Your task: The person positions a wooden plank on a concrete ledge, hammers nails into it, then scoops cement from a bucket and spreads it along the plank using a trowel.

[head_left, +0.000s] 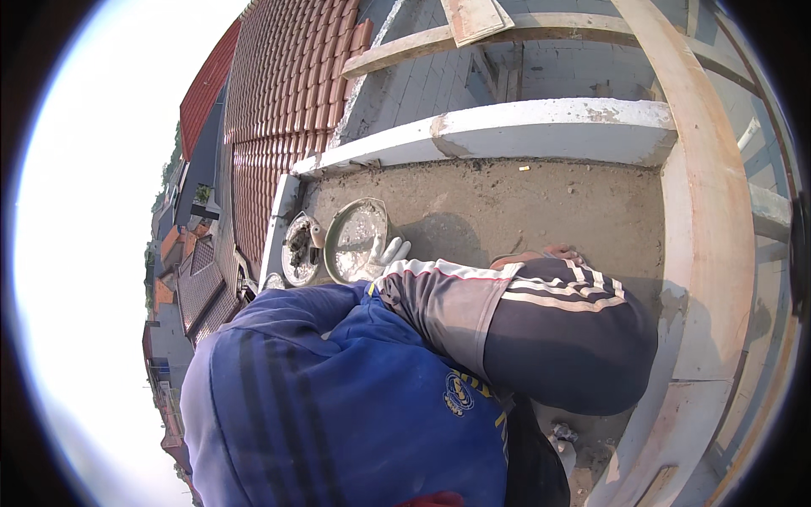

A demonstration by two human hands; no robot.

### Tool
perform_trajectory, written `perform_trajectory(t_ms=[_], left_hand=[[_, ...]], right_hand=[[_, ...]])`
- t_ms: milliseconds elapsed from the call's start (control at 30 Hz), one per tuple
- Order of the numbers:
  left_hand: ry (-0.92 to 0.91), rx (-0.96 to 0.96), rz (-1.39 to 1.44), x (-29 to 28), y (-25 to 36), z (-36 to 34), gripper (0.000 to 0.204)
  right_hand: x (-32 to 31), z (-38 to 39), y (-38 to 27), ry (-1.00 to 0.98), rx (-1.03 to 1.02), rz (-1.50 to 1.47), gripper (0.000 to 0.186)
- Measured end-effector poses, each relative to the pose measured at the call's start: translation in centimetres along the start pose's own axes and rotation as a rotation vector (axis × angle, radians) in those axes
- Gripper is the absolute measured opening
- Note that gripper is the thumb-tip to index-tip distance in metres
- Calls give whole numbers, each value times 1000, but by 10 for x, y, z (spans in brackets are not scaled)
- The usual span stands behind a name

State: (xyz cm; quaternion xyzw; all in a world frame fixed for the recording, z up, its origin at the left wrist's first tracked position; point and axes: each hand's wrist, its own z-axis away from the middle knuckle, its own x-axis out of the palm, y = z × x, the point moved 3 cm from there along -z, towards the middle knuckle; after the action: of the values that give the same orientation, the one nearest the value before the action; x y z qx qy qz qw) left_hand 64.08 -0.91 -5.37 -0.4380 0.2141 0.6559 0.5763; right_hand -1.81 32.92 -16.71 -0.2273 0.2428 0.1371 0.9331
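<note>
One blue jacket (pixel 355 414) fills the near side, bent well forward, and right beside it here's a dark trouser leg (pixel 566 355) with white stripes, folded in what looks like a low crouch! A bare foot (pixel 562 252) shows just beyond the knee, on the gritty slab (pixel 591 207).

Now the action: a pale gloved hand, most likely the left hand (pixel 387 255), reaches out beyond the jacket at the near right of a green bucket (pixel 394 230). That bucket sits left of centre on the slab, wet-looking grey stuff inside. The arm is mostly lost behind the body, the wrist low, the fingers fairly straight and angled away from the body. Is it grasping the rim or just resting there? Cannot tell from here. The right hand? Out of sight, so no call on that one.

Just left of the bucket stands a pale pail (pixel 292 272) holding a dark lump (pixel 299 241). Both containers sit in the slab's left corner, probably to stay within reach and off the open floor, and the hand's place at the rim may help steady the bucket.

Farther out, a white ledge (pixel 549 127) borders the slab, a wooden beam (pixel 574 25) crosses beyond it, and a tiled roof (pixel 287 76) rises far left.
</note>
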Motion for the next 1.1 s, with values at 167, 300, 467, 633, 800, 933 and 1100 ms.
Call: perform_trajectory(t_ms=[167,300,467,633,800,933,1100], left_hand=[[189,-181,104,0,-29,24,102],[305,-179,-70,-7,-39,9,118],[252,-58,-176,-14,-29,15,101],[121,2,-181,-52,0,27,86],[457,-142,434,-145,49,-53,67],[280,-187,465,-161,38,-131,75],[290,-156,492,-150,22,-165,67]], right_hand=[[-11,-13,-11,-80,14,135,44],[-20,-24,-14,-135,37,217,48],[-27,-32,-15,-195,56,309,54],[-24,-38,-19,-257,57,372,59],[-16,-37,-17,-342,69,381,64],[-8,-26,-40,-498,-5,419,69],[-11,12,-44,-35,1,391,46]])
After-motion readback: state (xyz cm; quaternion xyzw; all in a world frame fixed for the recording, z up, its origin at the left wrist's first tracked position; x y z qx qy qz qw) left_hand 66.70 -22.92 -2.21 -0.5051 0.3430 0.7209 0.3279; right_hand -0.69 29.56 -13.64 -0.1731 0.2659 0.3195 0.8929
